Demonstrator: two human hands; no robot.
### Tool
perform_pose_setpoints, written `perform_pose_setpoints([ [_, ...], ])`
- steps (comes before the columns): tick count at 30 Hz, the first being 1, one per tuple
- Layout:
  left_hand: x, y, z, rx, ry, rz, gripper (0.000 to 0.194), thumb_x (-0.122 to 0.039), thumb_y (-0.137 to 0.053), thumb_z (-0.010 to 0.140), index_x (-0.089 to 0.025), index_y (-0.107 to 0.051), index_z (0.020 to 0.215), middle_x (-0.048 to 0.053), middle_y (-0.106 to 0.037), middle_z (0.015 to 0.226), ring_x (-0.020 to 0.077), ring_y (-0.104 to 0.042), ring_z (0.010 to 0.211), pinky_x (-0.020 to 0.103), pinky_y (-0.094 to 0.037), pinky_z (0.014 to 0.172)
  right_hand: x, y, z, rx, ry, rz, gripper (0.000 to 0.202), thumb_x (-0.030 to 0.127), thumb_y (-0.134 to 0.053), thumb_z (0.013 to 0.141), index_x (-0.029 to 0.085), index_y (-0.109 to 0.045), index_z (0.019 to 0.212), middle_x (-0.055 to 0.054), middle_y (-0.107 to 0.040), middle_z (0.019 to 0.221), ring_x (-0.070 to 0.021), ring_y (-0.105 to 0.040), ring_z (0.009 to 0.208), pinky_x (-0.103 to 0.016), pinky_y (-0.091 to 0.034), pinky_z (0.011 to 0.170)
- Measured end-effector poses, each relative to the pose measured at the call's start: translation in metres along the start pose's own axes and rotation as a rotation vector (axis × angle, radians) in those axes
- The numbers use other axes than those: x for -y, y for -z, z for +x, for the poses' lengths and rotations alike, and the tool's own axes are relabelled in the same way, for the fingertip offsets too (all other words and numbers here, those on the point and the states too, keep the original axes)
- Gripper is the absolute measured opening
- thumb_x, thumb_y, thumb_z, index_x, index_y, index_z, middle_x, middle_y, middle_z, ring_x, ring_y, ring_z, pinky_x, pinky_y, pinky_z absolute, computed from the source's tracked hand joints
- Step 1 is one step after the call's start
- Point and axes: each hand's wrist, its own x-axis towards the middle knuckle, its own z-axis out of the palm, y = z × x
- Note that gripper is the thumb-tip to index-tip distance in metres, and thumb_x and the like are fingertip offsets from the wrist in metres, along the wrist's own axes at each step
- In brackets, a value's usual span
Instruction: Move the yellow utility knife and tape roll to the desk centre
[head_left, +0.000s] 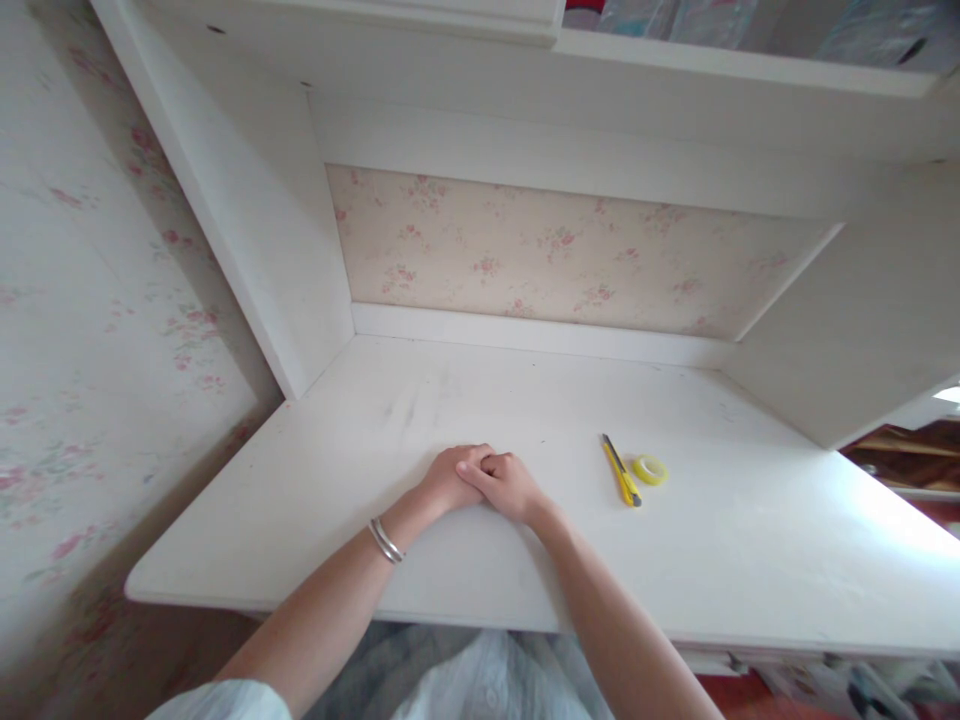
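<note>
My left hand, with silver bangles on its wrist, rests on the white desk. My right hand lies against it, and the two are clasped with their fingers closed together. The right thumb crosses over the left hand, and most fingertips are hidden. No tool or other object shows in either hand. To the right of my hands, apart from them, lie a yellow utility knife and a small roll of yellow tape, side by side.
White side panels rise at the left and right of the desk. Overhead is a shelf with clear plastic packages at upper right. Flowered wallpaper covers the wall behind. The desk's front edge runs just before my body.
</note>
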Motion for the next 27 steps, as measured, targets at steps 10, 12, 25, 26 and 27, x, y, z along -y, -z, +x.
perform_pose_setpoints([
  [10, -0.0010, 0.0005, -0.0005, 0.008, 0.008, 0.010, 0.019, -0.029, -0.047, 0.080, -0.022, -0.058, 0.095, 0.001, -0.066, 0.092, 0.0156, -0.060, 0.081, 0.023, -0.043, 0.066, 0.0013, 0.0014, -0.0007, -0.006, 0.004, 0.009, 0.065, 0.069, -0.031, 0.079, 0.016, -0.054, 0.049, 0.000, -0.048, 0.048, -0.0089, -0.041, 0.048, -0.024, -0.023, 0.046],
  [12, 0.0004, -0.0004, -0.0005, -0.006, -0.004, 0.009, 0.020, -0.029, -0.047, 0.079, -0.023, -0.058, 0.095, 0.000, -0.066, 0.091, 0.0160, -0.060, 0.081, 0.023, -0.043, 0.066, 0.0007, 0.0014, -0.0006, 0.001, 0.007, 0.017, 0.065, 0.069, -0.031, 0.079, 0.016, -0.053, 0.049, 0.000, -0.046, 0.048, -0.0088, -0.040, 0.047, -0.023, -0.023, 0.046],
  [25, 0.0006, -0.0009, -0.0003, -0.002, 0.003, -0.009, 0.019, -0.030, -0.048, 0.079, -0.021, -0.058, 0.093, 0.002, -0.066, 0.090, 0.0169, -0.060, 0.080, 0.024, -0.042, 0.066, 0.0028, 0.0025, -0.0012, 0.014, -0.004, -0.030, 0.067, 0.069, -0.028, 0.080, 0.015, -0.058, 0.053, -0.001, -0.051, 0.050, -0.0095, -0.041, 0.049, -0.024, -0.025, 0.047],
  [26, 0.0012, -0.0014, -0.0001, 0.000, 0.000, -0.010, 0.019, -0.030, -0.048, 0.079, -0.022, -0.058, 0.093, 0.002, -0.066, 0.090, 0.0171, -0.060, 0.080, 0.024, -0.042, 0.066, 0.0025, 0.0025, -0.0010, 0.015, -0.001, -0.029, 0.067, 0.069, -0.028, 0.080, 0.015, -0.058, 0.052, -0.001, -0.051, 0.050, -0.0096, -0.042, 0.049, -0.024, -0.025, 0.048],
  [27, 0.0016, -0.0018, 0.0002, -0.001, -0.002, -0.012, 0.019, -0.030, -0.048, 0.079, -0.022, -0.058, 0.094, 0.002, -0.066, 0.090, 0.0172, -0.060, 0.080, 0.024, -0.042, 0.067, 0.0022, 0.0023, -0.0008, 0.015, 0.002, -0.027, 0.067, 0.069, -0.028, 0.080, 0.016, -0.058, 0.052, -0.001, -0.051, 0.050, -0.0096, -0.041, 0.049, -0.024, -0.025, 0.048],
])
